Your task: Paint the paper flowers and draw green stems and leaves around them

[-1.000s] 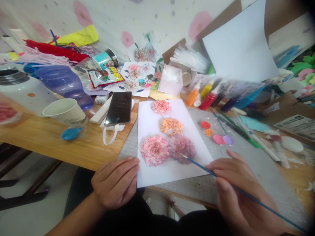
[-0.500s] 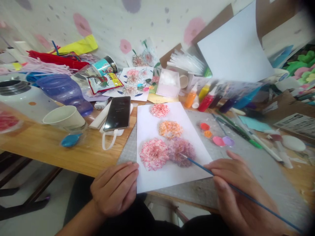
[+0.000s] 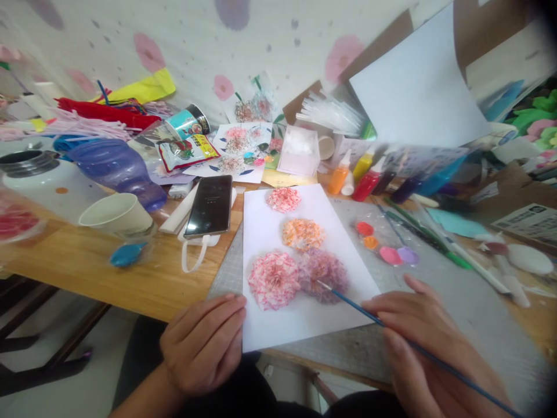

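A thin blue paintbrush lies between the thumb and fingers of my right hand, its handle running back past the palm. The tip rests on a purple flower on a white sheet of paper. Also on this sheet are a pink flower, an orange one and a small red one. At the sheet's lower left edge, my left hand grips the paper with fingers together; its thumb is mostly hidden.
Paint dabs sit on the grey cutting mat at right. Paint bottles stand behind. A phone, a paper cup and a blue-tipped item are on the left. A white box stands at the back.
The whole view has shifted slightly, so the sheet appears a little lower. The brush tip has moved slightly within the purple flower. Both hands keep their holds.
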### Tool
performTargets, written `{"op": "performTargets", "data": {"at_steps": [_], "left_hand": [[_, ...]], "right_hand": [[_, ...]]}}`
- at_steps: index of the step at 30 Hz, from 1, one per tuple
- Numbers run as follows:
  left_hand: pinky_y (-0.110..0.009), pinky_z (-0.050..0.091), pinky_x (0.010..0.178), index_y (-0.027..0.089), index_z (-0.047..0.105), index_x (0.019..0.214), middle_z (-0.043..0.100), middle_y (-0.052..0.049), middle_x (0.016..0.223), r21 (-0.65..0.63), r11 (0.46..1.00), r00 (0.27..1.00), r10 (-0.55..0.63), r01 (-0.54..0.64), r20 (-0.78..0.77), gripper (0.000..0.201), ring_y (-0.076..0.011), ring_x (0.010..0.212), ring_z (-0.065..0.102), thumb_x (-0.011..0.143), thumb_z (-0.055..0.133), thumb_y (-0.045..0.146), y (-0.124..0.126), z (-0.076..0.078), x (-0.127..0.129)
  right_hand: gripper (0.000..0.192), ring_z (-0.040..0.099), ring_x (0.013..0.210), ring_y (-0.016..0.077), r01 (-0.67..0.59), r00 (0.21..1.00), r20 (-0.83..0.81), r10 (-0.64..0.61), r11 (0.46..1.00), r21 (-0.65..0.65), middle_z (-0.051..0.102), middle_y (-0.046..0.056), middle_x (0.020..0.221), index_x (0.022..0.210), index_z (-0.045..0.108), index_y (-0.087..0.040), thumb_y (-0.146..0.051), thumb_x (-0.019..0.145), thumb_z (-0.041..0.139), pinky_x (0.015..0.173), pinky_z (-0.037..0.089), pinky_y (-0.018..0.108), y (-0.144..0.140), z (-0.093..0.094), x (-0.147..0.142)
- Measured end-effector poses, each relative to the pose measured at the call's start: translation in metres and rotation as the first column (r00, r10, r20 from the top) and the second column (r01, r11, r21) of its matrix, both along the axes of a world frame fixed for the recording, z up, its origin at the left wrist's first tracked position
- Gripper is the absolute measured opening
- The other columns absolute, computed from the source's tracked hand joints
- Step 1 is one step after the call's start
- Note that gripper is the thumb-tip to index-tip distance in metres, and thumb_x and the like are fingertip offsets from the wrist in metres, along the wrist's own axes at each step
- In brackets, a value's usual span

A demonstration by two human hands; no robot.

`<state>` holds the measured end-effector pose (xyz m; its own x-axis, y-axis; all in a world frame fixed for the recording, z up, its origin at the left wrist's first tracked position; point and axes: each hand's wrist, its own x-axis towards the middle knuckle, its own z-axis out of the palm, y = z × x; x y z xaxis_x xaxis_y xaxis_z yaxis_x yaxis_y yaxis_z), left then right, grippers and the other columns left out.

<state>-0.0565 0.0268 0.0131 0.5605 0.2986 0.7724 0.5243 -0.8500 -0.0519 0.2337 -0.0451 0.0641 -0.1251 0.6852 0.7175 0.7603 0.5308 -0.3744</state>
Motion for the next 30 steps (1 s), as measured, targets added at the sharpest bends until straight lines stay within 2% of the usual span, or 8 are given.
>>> {"op": "performTargets", "data": {"at_steps": [8, 13, 20, 24, 27, 30], "left_hand": [[-0.033, 0.056, 0.075, 0.008, 0.071, 0.089, 0.076, -0.012, 0.090, -0.002, 1.000, 1.000, 0.007, -0.007, -0.012, 0.017, -0.0225, 0.089, 0.070, 0.075, 0.061, 0.007, -0.001, -0.001, 0.000], [-0.033, 0.055, 0.075, 0.008, 0.071, 0.089, 0.076, -0.011, 0.090, -0.006, 1.000, 1.000, 0.016, -0.016, -0.011, 0.017, -0.0221, 0.090, 0.070, 0.076, 0.061, 0.008, -0.001, -0.001, -0.001], [-0.032, 0.056, 0.074, 0.009, 0.071, 0.089, 0.076, -0.010, 0.090, -0.002, 1.000, 1.000, 0.017, -0.017, 0.001, 0.017, -0.0219, 0.089, 0.070, 0.076, 0.060, 0.008, 0.000, 0.000, 0.001], [-0.032, 0.056, 0.075, 0.009, 0.071, 0.089, 0.076, -0.011, 0.089, 0.000, 1.000, 1.000, 0.010, -0.010, 0.004, 0.017, -0.0221, 0.089, 0.070, 0.075, 0.060, 0.009, 0.001, 0.000, 0.001], [-0.032, 0.055, 0.075, 0.008, 0.071, 0.088, 0.076, -0.010, 0.088, -0.002, 1.000, 1.000, 0.005, -0.005, 0.001, 0.017, -0.0218, 0.090, 0.070, 0.075, 0.061, 0.008, 0.001, 0.000, 0.002], [-0.032, 0.055, 0.075, 0.009, 0.071, 0.089, 0.076, -0.010, 0.089, -0.005, 1.000, 1.000, 0.011, -0.011, -0.009, 0.016, -0.0217, 0.090, 0.070, 0.076, 0.061, 0.009, 0.001, 0.000, 0.001]], "right_hand": [[0.026, 0.065, 0.090, 0.0159, -0.047, 0.999, 0.003, 0.047, 0.998, 0.040, 0.068, 0.005, 0.092, 0.098, 0.060, -0.015, -0.001, 0.077, 0.054, 0.109, 0.037, 0.043, -0.001, 0.000, 0.004], [0.028, 0.066, 0.091, 0.0182, 0.039, 0.999, -0.037, -0.038, 0.999, 0.028, 0.069, 0.005, 0.095, 0.100, 0.061, -0.016, -0.002, 0.077, 0.057, 0.107, 0.039, 0.046, 0.000, -0.005, 0.003], [0.027, 0.066, 0.087, 0.0181, 0.058, 0.996, -0.074, -0.054, 0.997, 0.051, 0.069, 0.003, 0.092, 0.098, 0.062, -0.017, -0.003, 0.076, 0.057, 0.106, 0.041, 0.047, 0.004, -0.003, 0.001], [0.026, 0.067, 0.090, 0.0189, 0.039, 0.999, -0.026, -0.039, 0.999, -0.005, 0.069, 0.004, 0.096, 0.100, 0.063, -0.018, -0.004, 0.077, 0.058, 0.108, 0.039, 0.047, 0.002, 0.003, 0.002], [0.022, 0.067, 0.095, 0.0218, 0.113, 0.982, -0.144, -0.119, 0.993, -0.046, 0.070, 0.004, 0.098, 0.100, 0.064, -0.020, -0.010, 0.082, 0.059, 0.107, 0.041, 0.050, 0.006, 0.007, 0.008], [0.015, 0.068, 0.093, 0.0230, 0.175, 0.927, -0.319, -0.199, 0.979, -0.102, 0.071, 0.005, 0.095, 0.099, 0.066, -0.023, -0.019, 0.086, 0.061, 0.092, 0.053, 0.044, 0.019, 0.014, 0.016]]}}
